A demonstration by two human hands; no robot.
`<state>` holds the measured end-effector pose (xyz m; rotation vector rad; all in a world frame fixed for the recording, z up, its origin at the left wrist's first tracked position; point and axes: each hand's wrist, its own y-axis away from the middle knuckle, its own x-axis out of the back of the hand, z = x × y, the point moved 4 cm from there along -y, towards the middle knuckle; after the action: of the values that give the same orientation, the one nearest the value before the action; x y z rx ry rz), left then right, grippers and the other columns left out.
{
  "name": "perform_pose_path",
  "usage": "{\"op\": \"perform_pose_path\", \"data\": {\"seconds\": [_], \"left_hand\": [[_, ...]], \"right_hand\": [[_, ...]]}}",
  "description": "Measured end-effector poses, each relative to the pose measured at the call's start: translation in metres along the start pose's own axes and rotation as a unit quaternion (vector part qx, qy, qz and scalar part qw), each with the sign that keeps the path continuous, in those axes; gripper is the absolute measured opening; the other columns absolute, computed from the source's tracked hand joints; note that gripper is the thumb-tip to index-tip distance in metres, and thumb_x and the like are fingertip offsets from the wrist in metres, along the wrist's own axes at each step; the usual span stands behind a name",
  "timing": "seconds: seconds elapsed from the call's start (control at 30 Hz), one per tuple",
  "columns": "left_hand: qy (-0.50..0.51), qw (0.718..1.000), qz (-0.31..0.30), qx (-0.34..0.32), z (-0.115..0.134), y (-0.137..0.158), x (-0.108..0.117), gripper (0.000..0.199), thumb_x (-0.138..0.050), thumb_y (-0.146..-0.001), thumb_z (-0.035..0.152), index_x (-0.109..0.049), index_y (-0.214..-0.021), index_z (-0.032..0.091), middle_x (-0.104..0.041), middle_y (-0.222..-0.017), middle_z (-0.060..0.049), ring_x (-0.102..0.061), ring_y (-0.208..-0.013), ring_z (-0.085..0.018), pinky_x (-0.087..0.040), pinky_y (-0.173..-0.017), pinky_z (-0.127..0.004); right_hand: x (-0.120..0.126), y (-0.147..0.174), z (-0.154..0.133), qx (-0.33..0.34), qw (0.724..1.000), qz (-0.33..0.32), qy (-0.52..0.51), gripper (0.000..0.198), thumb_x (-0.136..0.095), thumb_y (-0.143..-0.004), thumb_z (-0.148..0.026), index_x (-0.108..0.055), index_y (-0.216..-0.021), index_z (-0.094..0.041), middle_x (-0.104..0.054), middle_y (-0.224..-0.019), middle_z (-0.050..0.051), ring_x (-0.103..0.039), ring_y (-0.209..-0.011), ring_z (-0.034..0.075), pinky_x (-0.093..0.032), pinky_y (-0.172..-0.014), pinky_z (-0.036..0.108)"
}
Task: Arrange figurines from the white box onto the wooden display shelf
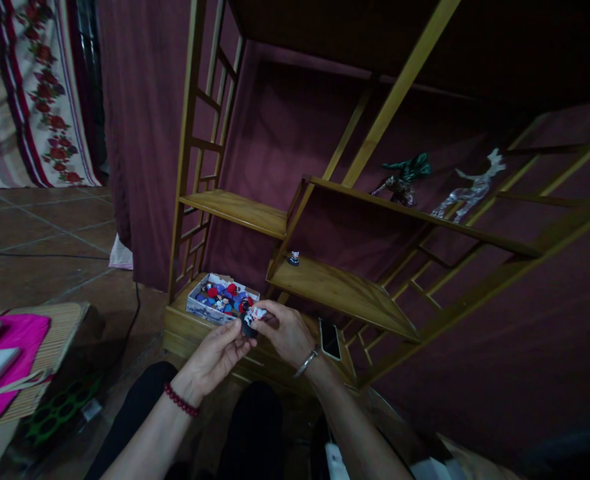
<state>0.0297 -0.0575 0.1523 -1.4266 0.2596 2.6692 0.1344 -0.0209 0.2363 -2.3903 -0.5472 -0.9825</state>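
Both my hands hold a small white figurine (255,313) on a dark round base, in front of the shelf. My left hand (227,347), with a red bead bracelet at the wrist, grips the base from the left. The fingers of my right hand (287,331) pinch the figurine's upper part; a silver bangle is on that wrist. Just behind my hands stands an open cardboard box (209,312) full of small red, blue and white figures. A similar small figurine (293,258) stands alone on the middle shelf board (339,287).
A wooden display rack (237,210) spans the view. On its upper right board are a green-and-brown ornament (407,179) and a clear deer figure (475,187). A phone (330,339) lies on the lower ledge. At left is a mat-topped table (65,327) with a pink cloth (25,340).
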Motion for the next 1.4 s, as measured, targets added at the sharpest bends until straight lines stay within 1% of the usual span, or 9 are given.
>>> {"op": "perform_pose_path", "data": {"seconds": [0.1,0.27,0.4,0.63,0.77,0.93,1.03,1.27,1.4], "left_hand": [[0.009,1.0,0.002,0.004,-0.001,0.0,0.002,0.014,-0.059,-0.074,0.019,-0.062,-0.082,0.008,-0.065,-0.075,-0.007,-0.061,-0.065,-0.011,-0.049,-0.061,-0.018],[0.032,0.999,0.014,0.003,0.0,0.002,0.004,0.011,-0.058,-0.075,0.019,-0.061,-0.077,0.008,-0.064,-0.07,-0.006,-0.061,-0.064,-0.01,-0.049,-0.06,-0.017],[0.036,0.999,0.004,-0.001,0.002,0.003,0.003,0.012,-0.058,-0.076,0.019,-0.061,-0.077,0.008,-0.064,-0.069,-0.006,-0.061,-0.065,-0.011,-0.049,-0.062,-0.017],[0.031,0.999,-0.007,-0.005,0.001,0.005,0.004,0.014,-0.059,-0.074,0.021,-0.062,-0.077,0.008,-0.065,-0.072,-0.006,-0.06,-0.064,-0.01,-0.048,-0.06,-0.016],[0.018,1.0,-0.012,-0.011,0.001,0.006,0.002,0.014,-0.061,-0.073,0.023,-0.063,-0.075,0.008,-0.064,-0.069,-0.005,-0.06,-0.064,-0.01,-0.048,-0.062,-0.018],[-0.009,0.999,-0.031,-0.014,0.001,0.008,0.003,0.018,-0.06,-0.074,0.025,-0.063,-0.077,0.008,-0.065,-0.073,-0.006,-0.059,-0.064,-0.009,-0.046,-0.063,-0.018],[-0.03,0.999,-0.031,-0.017,-0.001,0.009,0.006,0.018,-0.06,-0.074,0.025,-0.064,-0.076,0.008,-0.065,-0.073,-0.006,-0.06,-0.066,-0.011,-0.046,-0.066,-0.02],[-0.036,0.999,-0.03,-0.018,-0.004,0.01,0.007,0.014,-0.063,-0.071,0.024,-0.064,-0.075,0.01,-0.065,-0.075,-0.005,-0.06,-0.068,-0.012,-0.046,-0.07,-0.024],[-0.063,0.997,-0.044,-0.007,-0.003,0.011,0.005,0.017,-0.062,-0.072,0.024,-0.064,-0.082,0.01,-0.065,-0.079,-0.006,-0.061,-0.07,-0.014,-0.046,-0.07,-0.025]], "right_hand": [[-0.002,-0.001,-0.001,0.012,1.0,-0.005,0.024,0.017,-0.059,-0.072,-0.022,-0.061,-0.089,-0.021,-0.062,-0.077,0.0,-0.056,-0.066,0.011,-0.043,-0.063,0.021],[-0.003,-0.001,-0.006,0.031,0.998,-0.009,0.062,0.017,-0.06,-0.071,-0.022,-0.061,-0.088,-0.02,-0.063,-0.075,-0.001,-0.056,-0.064,0.011,-0.043,-0.063,0.021],[-0.002,-0.002,-0.008,0.035,0.998,-0.011,0.059,0.018,-0.061,-0.071,-0.022,-0.061,-0.089,-0.02,-0.063,-0.074,-0.001,-0.056,-0.062,0.01,-0.043,-0.061,0.02],[-0.004,-0.003,-0.012,0.074,0.995,-0.029,0.064,0.017,-0.06,-0.072,-0.02,-0.06,-0.089,-0.019,-0.062,-0.08,0.001,-0.056,-0.067,0.011,-0.042,-0.065,0.021],[-0.004,-0.003,-0.012,0.076,0.994,-0.036,0.07,0.017,-0.061,-0.072,-0.02,-0.06,-0.089,-0.018,-0.062,-0.08,0.001,-0.056,-0.067,0.011,-0.042,-0.065,0.021],[-0.005,0.0,-0.012,0.07,0.994,-0.037,0.078,0.018,-0.06,-0.073,-0.023,-0.06,-0.09,-0.019,-0.063,-0.082,0.001,-0.056,-0.069,0.012,-0.042,-0.067,0.021],[-0.006,0.002,-0.01,0.061,0.995,-0.036,0.071,0.018,-0.059,-0.073,-0.023,-0.06,-0.091,-0.02,-0.063,-0.082,0.001,-0.056,-0.071,0.012,-0.041,-0.068,0.021],[-0.005,0.008,-0.009,0.053,0.995,-0.053,0.065,0.011,-0.059,-0.073,-0.02,-0.059,-0.084,-0.02,-0.061,-0.077,-0.002,-0.055,-0.07,0.011,-0.039,-0.066,0.019],[-0.001,0.011,-0.013,0.05,0.996,-0.06,0.042,0.01,-0.056,-0.074,-0.019,-0.058,-0.084,-0.02,-0.06,-0.077,-0.003,-0.054,-0.073,0.011,-0.038,-0.068,0.019]]}}
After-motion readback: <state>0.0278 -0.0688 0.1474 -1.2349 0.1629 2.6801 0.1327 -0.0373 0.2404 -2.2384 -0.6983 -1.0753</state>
